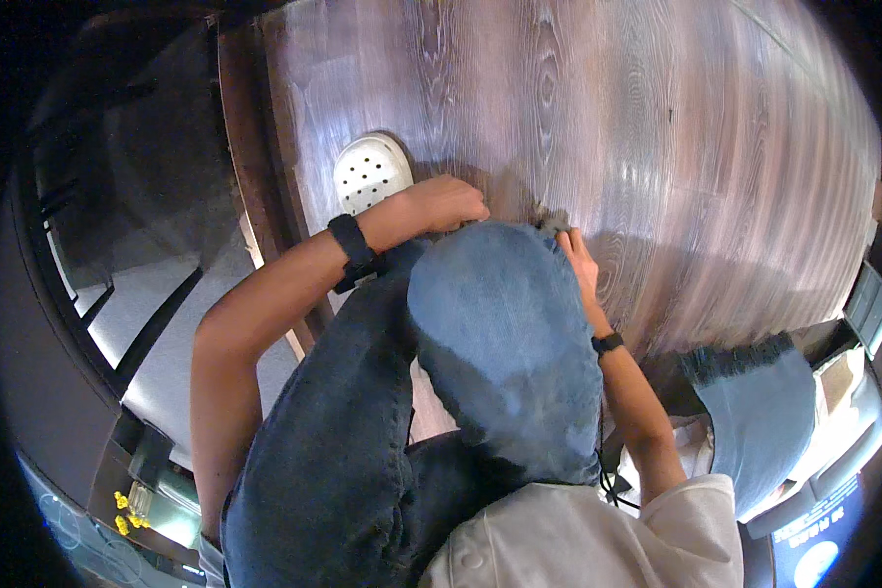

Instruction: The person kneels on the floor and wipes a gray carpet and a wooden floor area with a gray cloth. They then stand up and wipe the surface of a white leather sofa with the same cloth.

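Note:
My left hand [452,202] is bent with its fingers turned down just beyond my raised denim knee [500,294]. Its fingertips are hidden, so what they may hold does not show. On the other side of the same knee is my right hand [582,266], partly covered by the denim. Its fingertips touch or nearly touch a small, fuzzy grey-brown thing [555,220], too blurred to name. Beside my left wrist, a white perforated clog [371,173] stands on the wood-grain floor [529,103]. Black bands circle both wrists.
A dark wooden edge [257,140] runs along the left, beside a dark glossy panel [140,147]. Small yellow flowers [131,514] are at lower left. To the right lie a fringed blue-grey cloth [761,411] and pale items. A lit screen [816,544] bearing writing is at lower right.

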A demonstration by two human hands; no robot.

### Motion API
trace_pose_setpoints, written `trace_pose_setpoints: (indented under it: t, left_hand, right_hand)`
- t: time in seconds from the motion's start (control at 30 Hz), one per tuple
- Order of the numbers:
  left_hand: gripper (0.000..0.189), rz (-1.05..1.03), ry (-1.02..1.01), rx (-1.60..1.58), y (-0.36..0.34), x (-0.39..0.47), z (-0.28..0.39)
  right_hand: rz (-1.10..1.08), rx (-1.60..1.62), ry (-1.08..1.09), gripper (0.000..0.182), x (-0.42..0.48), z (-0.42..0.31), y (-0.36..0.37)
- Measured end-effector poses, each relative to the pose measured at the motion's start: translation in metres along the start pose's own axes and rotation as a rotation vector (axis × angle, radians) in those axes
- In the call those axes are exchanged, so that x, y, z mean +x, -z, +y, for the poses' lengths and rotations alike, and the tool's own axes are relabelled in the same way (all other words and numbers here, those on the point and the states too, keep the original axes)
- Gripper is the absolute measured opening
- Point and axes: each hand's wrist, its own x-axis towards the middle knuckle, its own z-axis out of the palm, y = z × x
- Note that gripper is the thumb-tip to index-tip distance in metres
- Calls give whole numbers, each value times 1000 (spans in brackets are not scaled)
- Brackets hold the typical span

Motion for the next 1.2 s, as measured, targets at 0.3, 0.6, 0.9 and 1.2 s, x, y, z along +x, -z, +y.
trace_pose_setpoints:
  t: [0.3, 0.6, 0.9, 1.2]
  left_hand:
    - [35, 599, 663, 437, 72, -43, -88]
    - [39, 822, 1016, 352, 56, -86, -75]
    - [46, 703, 892, 382, 5, -82, -26]
    - [53, 576, 779, 466, -2, -95, -52]
  right_hand:
    - [346, -26, 151, 31, 224, -68, 50]
    - [249, 16, 186, 47, 258, -117, 56]
    - [89, 203, 163, 53, 210, -94, 43]
    - [213, -48, 153, 49, 205, -109, 33]
